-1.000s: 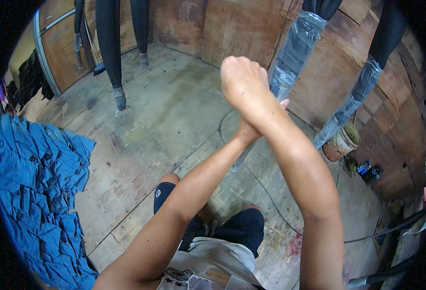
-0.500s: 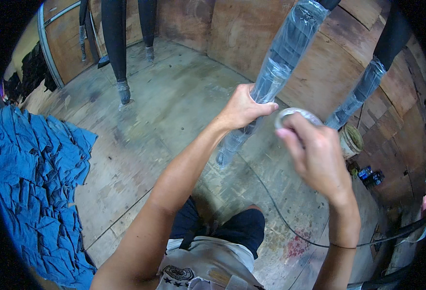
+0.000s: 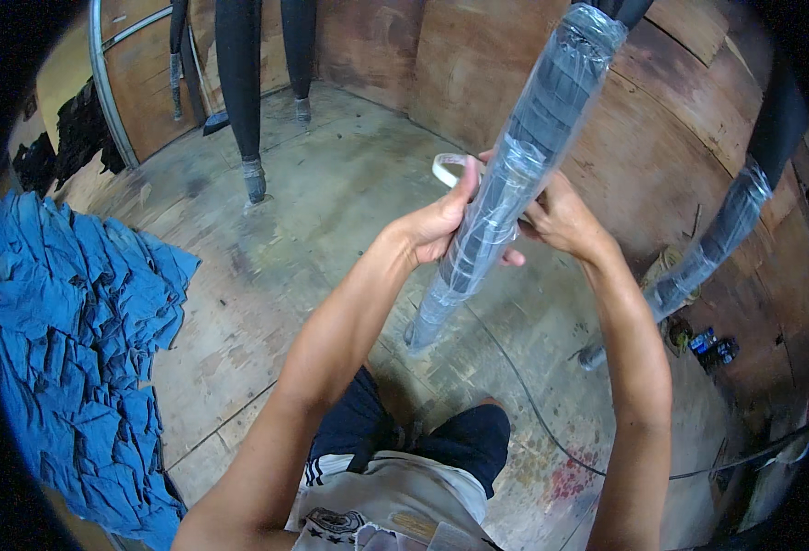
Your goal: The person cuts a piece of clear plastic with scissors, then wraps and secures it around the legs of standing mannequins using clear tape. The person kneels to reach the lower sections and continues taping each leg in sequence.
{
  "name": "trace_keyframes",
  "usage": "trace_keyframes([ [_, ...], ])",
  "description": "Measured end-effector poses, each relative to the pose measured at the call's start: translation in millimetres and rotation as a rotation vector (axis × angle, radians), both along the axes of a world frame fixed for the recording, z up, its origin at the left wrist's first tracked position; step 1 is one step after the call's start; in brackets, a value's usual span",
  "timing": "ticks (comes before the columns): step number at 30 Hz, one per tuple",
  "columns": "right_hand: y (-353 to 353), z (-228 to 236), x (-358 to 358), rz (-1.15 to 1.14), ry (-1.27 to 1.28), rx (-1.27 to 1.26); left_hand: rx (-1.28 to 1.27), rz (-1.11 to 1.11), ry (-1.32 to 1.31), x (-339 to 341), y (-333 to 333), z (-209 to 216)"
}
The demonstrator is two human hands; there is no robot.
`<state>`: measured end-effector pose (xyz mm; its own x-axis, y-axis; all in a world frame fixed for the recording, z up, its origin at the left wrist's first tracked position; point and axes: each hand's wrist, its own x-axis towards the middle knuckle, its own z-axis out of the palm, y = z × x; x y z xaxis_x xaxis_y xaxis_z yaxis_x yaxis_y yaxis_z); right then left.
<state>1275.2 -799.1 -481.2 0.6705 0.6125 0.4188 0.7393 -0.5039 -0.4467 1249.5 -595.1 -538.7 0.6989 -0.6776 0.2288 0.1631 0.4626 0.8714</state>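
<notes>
A long dark tube (image 3: 551, 101), wrapped in clear plastic, slants down in front of me. My left hand (image 3: 437, 225) is closed around its left side, with fingertips showing past its right edge. A pale ring-shaped roll of tape (image 3: 445, 172) sits at my raised left thumb, beside the tube. On the right side, my right hand (image 3: 565, 216) reaches behind the tube. Most of its fingers are hidden there, though a fingertip shows near the tape roll. Which hand bears the roll is unclear.
Another plastic-wrapped dark tube (image 3: 712, 243) hangs at the right, and similar black tubes (image 3: 239, 83) hang at the back left. Crumpled blue cloth (image 3: 83, 349) covers the left floor. A thin cable (image 3: 533, 404) crosses the floor. Wooden panels (image 3: 368, 60) stand behind.
My right hand has moved from the open space right of the tube to behind it. The tape roll now shows on the tube's left side, by my left thumb.
</notes>
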Motion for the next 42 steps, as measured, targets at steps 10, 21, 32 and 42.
trace_keyframes([
  [10,71,31,-70,-0.298,-0.936,0.700,-0.287,0.728,-0.173,18,-23,-22],
  [21,126,28,-96,-0.366,-0.395,-0.125,-0.112,0.538,-0.367,41,-42,-70],
  [32,-48,23,-75,-0.268,-0.190,-0.325,0.199,0.532,-0.469,-1,-4,-25],
  [42,2,-12,13,-0.089,0.267,0.046,-0.253,-0.105,0.071,17,-4,-18],
])
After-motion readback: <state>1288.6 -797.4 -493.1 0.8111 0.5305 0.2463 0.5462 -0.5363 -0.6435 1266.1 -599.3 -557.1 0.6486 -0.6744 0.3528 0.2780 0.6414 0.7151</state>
